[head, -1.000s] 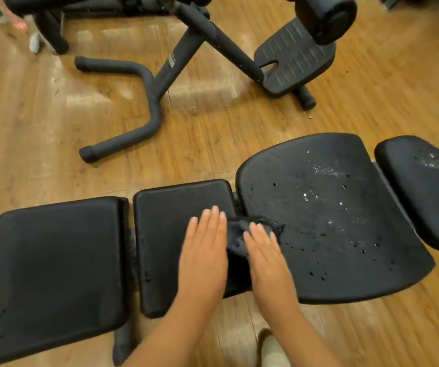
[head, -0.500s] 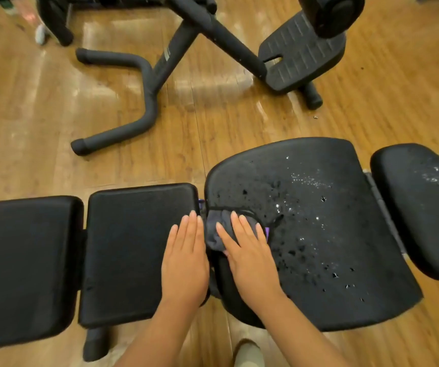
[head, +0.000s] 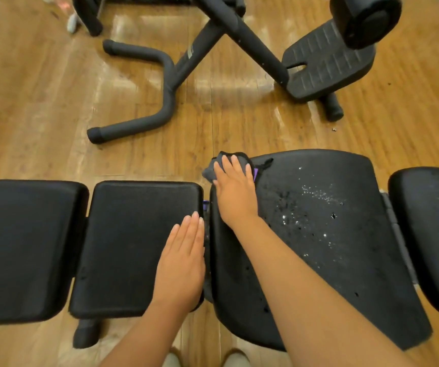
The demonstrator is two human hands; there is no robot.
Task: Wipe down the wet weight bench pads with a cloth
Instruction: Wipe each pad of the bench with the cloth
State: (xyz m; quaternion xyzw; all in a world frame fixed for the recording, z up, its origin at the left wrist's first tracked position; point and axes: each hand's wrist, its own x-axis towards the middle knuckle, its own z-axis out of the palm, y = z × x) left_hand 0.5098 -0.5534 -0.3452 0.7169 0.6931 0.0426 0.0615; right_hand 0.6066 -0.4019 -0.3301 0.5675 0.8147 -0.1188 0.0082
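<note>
A black weight bench lies across the view in several pads. My right hand (head: 235,188) presses a dark grey cloth (head: 213,168) with flat fingers onto the far left corner of the large wide pad (head: 332,234). That pad carries water droplets right of my hand. My left hand (head: 182,256) rests flat on the right edge of the smaller middle pad (head: 133,234). Another pad (head: 22,247) lies at the far left, and a rounded pad (head: 432,234) with some droplets sits at the far right.
Beyond the bench, on the wooden floor (head: 41,115), stands another black exercise machine with a curved tubular foot (head: 147,107), a ribbed footplate (head: 329,67) and a round roller pad (head: 366,19). My shoes (head: 234,360) show under the bench's near edge.
My right hand has slid the cloth away from me, from the near left part of the wide pad up to its far left corner. My left hand stayed flat on the middle pad.
</note>
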